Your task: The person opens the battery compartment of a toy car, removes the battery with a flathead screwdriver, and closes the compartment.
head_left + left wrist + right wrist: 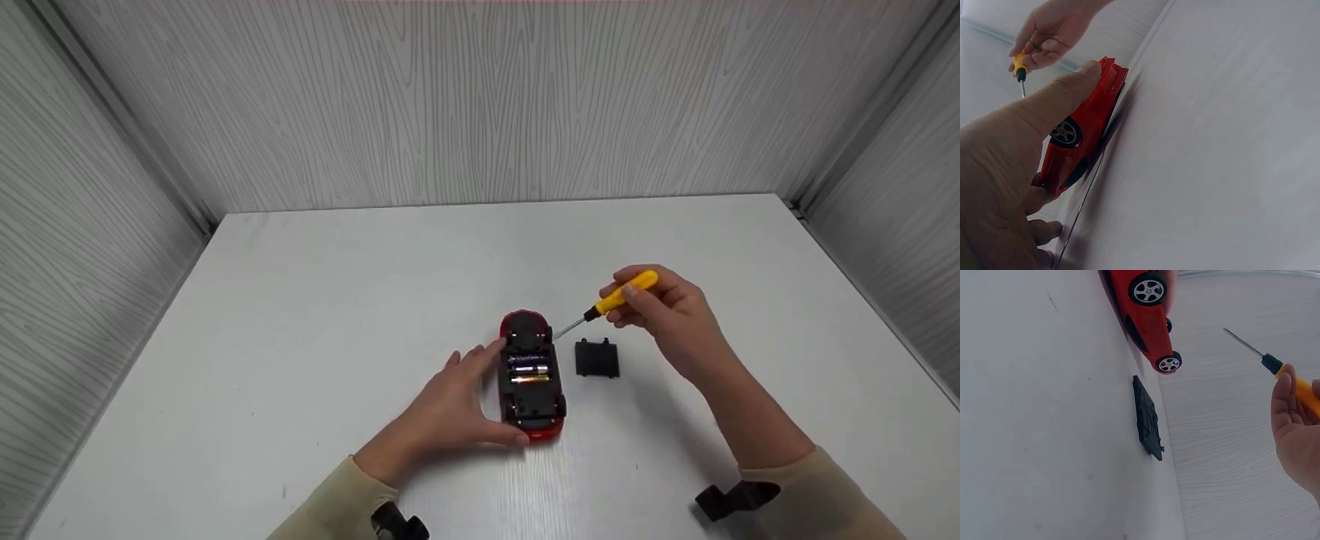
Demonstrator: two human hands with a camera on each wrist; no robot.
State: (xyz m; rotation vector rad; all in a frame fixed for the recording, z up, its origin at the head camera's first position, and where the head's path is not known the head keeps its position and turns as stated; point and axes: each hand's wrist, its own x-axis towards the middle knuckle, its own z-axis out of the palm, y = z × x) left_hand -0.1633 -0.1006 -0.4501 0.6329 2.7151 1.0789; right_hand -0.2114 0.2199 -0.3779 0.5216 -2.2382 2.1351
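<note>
A red toy car (536, 403) lies upside down on the white table, its black underside facing up. Batteries (529, 369) sit side by side in the uncovered compartment at its middle. My left hand (450, 412) grips the car from the left, thumb at its near end and fingers along its far left side. Between thumb and fingers, my right hand (679, 322) holds a yellow-handled screwdriver (1272, 364). Its tip points toward the car's upper right wheel in the head view; the right wrist view shows that tip apart from the car. A black battery cover (597, 359) lies just right of the car.
The white tabletop (337, 300) is bounded by a wood-grain back panel (480, 105) and side panels (82, 225). Each wrist wears a black camera mount, the right one (735, 501) close over the table's front right.
</note>
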